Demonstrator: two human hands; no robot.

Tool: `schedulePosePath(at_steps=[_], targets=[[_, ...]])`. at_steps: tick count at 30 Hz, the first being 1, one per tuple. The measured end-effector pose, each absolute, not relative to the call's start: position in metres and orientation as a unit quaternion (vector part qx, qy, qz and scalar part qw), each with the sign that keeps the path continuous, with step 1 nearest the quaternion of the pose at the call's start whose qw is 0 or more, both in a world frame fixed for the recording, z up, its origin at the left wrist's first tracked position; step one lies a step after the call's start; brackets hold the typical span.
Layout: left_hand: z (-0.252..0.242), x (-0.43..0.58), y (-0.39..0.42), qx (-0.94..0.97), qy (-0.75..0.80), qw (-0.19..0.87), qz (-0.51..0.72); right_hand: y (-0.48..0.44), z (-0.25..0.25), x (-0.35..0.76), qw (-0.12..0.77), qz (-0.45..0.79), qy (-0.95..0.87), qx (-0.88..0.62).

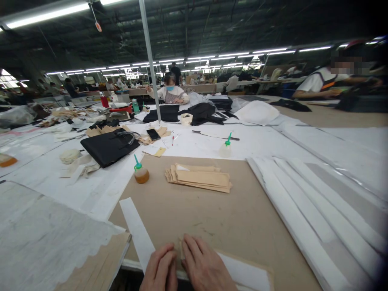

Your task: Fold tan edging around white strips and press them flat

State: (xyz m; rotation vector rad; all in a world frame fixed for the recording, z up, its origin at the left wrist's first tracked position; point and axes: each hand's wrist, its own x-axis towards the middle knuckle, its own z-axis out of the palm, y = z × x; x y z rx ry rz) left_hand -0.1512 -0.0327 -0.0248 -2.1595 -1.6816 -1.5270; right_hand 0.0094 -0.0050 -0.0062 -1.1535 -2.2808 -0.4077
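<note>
Over the front edge of the brown board, my left hand [161, 267] has its fingers curled and pressed together; what lies between them is hidden. Right beside it, my right hand [203, 262] grips the left end of a tan strip [266, 268] that carries a white layer [245, 271]. A separate white strip [137, 227] lies slanted on the board, its lower end beside my left hand. Farther back sits a stack of tan strips [201, 178]. To its left stands a squeeze bottle [141, 175] with amber liquid and a green nozzle.
White rolled or folded sheets [298, 210] run along the board's right side. Layered sheets [57, 238] lie at left. Beyond the board [230, 222] are a black bag [106, 149], a phone [153, 134] and a second bottle [225, 149]. Other people are at tables behind and at right.
</note>
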Motion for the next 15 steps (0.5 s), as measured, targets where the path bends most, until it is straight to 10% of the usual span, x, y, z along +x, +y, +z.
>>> schedulePosePath(at_steps=[6, 15], targets=[[-0.001, -0.16, -0.029, -0.634, -0.541, -0.131, -0.536, -0.002, 0.006, 0.014, 0.322, -0.085, -0.849, -0.411], [0.075, -0.134, -0.013, -0.408, -0.477, -0.509, -0.589, -0.003, 0.092, 0.038, 0.485, 0.383, -0.688, -0.38]])
